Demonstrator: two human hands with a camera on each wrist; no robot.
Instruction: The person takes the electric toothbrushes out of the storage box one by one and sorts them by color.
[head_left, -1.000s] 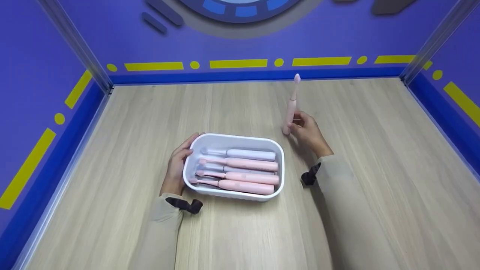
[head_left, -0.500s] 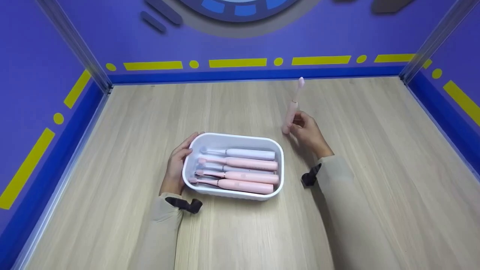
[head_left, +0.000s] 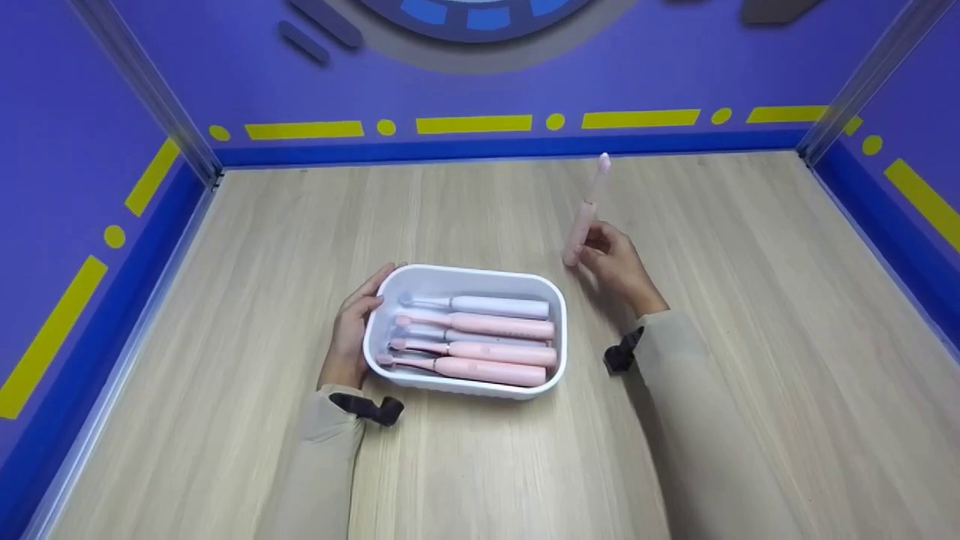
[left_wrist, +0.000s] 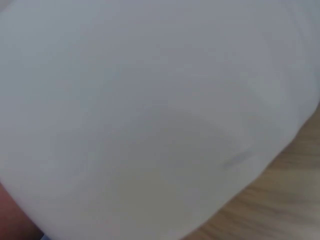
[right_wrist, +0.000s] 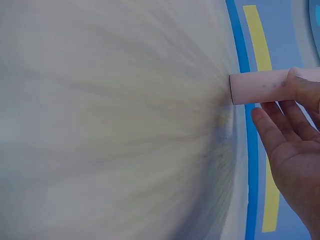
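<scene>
My right hand [head_left: 619, 266] pinches a pink electric toothbrush [head_left: 581, 229] low on its handle, between thumb and fingers. The brush stands near upright, head up and leaning a little right, its base right at the tabletop. In the right wrist view the handle [right_wrist: 260, 86] shows its flat bottom end and small dots along its side. My left hand [head_left: 351, 337] grips the left end of a white plastic bin [head_left: 480, 274], thumb at the rim. Inside lie several pink toothbrushes [head_left: 491, 371] and white toothbrushes [head_left: 501, 307], heads to the left. The bin's wall [left_wrist: 150, 110] fills the left wrist view.
A wood-grain tabletop [head_left: 465, 472] lies under everything. Blue-purple panels with yellow marks, such as the back wall [head_left: 480, 90], stand on the left, back and right sides. Black wrist cameras sit on both beige sleeves [head_left: 697, 390].
The toothbrush in my right hand has tilted, its head tipping to the right and slightly down, mostly in the first half second. Both hands and the bin stay nearly where they were.
</scene>
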